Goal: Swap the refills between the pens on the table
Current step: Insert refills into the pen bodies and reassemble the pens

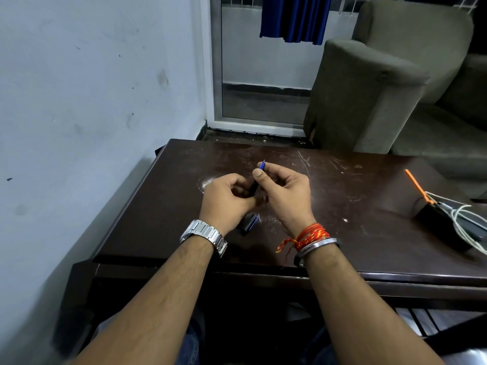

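1. Your right hand (pixel 283 192) is curled, its grip pinched between thumb and forefinger on a thin blue refill with a fine metal tip (pixel 261 165); the tip pokes up just past your thumbnail.
2. Your left hand (pixel 226 198) is closed into a loose fist; its grip wraps a dark pen barrel (pixel 253 187) that slants up toward the refill. Whether the refill is seated in that barrel or only touching it is hidden by your fingers.
3. Both hands meet above the middle of the scratched dark brown wooden desk (pixel 342 206), fingertips nearly touching.
4. Beneath your left wrist, a second dark pen part with a blue stripe (pixel 247 223) lies on the desk.
5. A silver metal watch (pixel 204 235) sits on your left wrist; red-orange threads (pixel 311 235) and a steel bangle (pixel 319 246) ring the right.
6. Well apart, at the desk's right edge, a black box with white cables and an orange strip (pixel 442 219) rests.
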The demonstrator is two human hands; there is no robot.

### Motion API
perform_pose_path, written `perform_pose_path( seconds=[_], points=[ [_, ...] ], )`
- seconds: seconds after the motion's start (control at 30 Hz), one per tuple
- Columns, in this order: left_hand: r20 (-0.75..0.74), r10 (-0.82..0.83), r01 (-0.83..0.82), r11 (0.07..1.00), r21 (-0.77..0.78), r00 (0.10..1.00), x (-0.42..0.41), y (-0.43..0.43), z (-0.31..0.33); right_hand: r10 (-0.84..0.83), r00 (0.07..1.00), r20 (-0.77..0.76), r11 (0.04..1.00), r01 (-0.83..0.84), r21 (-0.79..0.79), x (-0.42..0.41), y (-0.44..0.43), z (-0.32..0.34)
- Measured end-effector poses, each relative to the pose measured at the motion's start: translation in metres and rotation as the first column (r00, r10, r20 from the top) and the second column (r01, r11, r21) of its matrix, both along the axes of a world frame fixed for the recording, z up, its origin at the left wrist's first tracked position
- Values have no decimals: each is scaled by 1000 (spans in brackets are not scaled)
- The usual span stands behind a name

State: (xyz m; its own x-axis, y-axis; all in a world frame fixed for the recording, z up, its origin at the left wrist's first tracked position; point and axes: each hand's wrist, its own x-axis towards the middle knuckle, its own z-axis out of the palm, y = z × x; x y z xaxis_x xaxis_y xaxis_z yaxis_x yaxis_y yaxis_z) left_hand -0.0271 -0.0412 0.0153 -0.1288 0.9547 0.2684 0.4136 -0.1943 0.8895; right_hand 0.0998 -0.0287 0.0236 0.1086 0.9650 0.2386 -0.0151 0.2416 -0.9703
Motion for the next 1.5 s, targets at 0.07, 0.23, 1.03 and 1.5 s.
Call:
perform_pose_path(
  seconds=[0.07,0.23,1.03,1.5],
  points=[
    [-4,-31,31,999,5,1000,1,-1,1,-3,1000,20,1000,3,11,0,1,-1],
    [-90,-139,135,990,-40,986,-3,1,-2,-22,998,54,1000,21,7,0,3,-4],
    [-102,198,-202,979,-35,975,-5,4,-2,176,588,790,979,-24,-200,3,13,-41],
    [-148,138,-150,986,-78,979,-11,7,-7,113,635,764,971,91,-220,-2,9,-42]
  ],
)
